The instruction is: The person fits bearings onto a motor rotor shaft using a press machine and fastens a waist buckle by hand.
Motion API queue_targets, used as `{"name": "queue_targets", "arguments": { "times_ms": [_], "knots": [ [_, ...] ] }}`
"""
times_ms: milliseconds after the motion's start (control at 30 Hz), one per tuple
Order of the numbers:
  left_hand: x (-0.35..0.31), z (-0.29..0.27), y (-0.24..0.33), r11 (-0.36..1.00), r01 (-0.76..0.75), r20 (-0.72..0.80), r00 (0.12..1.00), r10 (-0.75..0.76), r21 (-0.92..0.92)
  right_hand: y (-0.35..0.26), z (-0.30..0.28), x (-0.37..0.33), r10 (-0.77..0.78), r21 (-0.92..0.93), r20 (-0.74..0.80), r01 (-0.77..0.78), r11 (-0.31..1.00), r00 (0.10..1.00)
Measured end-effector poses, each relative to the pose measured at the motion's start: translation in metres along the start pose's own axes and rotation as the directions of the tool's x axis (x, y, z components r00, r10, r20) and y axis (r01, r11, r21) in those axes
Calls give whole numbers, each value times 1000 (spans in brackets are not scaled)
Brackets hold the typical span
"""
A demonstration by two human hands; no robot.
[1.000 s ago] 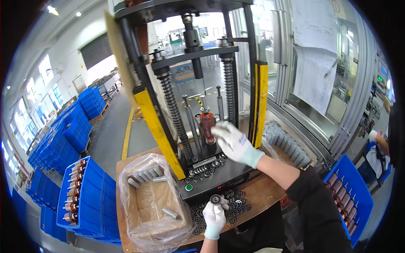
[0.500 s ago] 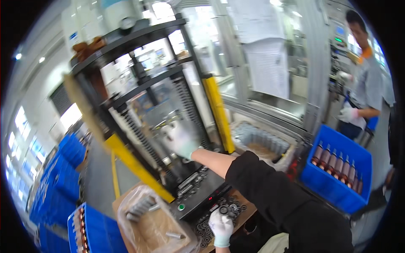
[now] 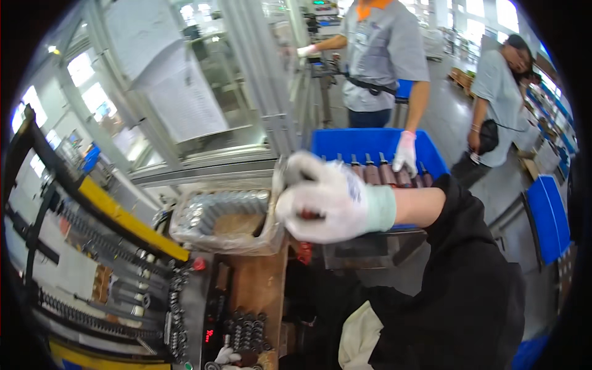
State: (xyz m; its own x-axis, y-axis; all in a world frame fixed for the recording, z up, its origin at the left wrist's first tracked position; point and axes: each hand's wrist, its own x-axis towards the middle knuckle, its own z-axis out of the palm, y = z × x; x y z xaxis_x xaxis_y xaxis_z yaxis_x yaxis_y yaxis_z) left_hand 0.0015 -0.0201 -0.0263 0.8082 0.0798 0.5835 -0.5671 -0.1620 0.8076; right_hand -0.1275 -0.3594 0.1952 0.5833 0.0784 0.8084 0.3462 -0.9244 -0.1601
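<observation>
My right hand (image 3: 333,200), in a white glove with a pale green cuff, is raised in front of the blue crate (image 3: 431,148). Its fingers are curled in; a small reddish-brown patch shows between them, too blurred to name. Behind it, brownish cylinders with thin metal tips (image 3: 371,171) stand in the crate. At the bottom edge, a white-gloved part of my left hand (image 3: 228,356) shows beside several dark rings (image 3: 250,327); most of it is cut off, and what it holds cannot be made out.
A plastic-lined box of silvery tubes (image 3: 225,200) sits left of my right hand. The press frame with yellow guards (image 3: 126,216) stands at the left. A co-worker's gloved hand (image 3: 405,153) reaches into the blue crate. Another person (image 3: 493,111) stands farther right.
The view has swung right, away from the press. My right hand has moved out of the press to before the blue crate. The co-worker's hand is now in that crate.
</observation>
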Motion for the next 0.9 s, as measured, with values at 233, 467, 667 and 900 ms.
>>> {"name": "queue_targets", "arguments": {
  "times_ms": [233, 467, 667, 900],
  "knots": [
    [-6, 2, -1, 960, -51, 79, 996, 31, 274, 67, -80, -55, 264, -264, -185, -306, 915, 947],
    [-14, -21, -15, 881, -72, 113, 993, 21, 469, 125, -93, -95, 506, -379, -84, -497, 780, 858],
    [-22, -37, -27, 813, -49, 140, 989, -40, 580, 217, -136, -200, 884, -387, -102, -837, 387, 455],
    [-14, -24, -10, 800, -181, 116, 983, 140, 572, 278, -137, -315, 987, 27, -55, -988, 150, 148]
  ]
}}
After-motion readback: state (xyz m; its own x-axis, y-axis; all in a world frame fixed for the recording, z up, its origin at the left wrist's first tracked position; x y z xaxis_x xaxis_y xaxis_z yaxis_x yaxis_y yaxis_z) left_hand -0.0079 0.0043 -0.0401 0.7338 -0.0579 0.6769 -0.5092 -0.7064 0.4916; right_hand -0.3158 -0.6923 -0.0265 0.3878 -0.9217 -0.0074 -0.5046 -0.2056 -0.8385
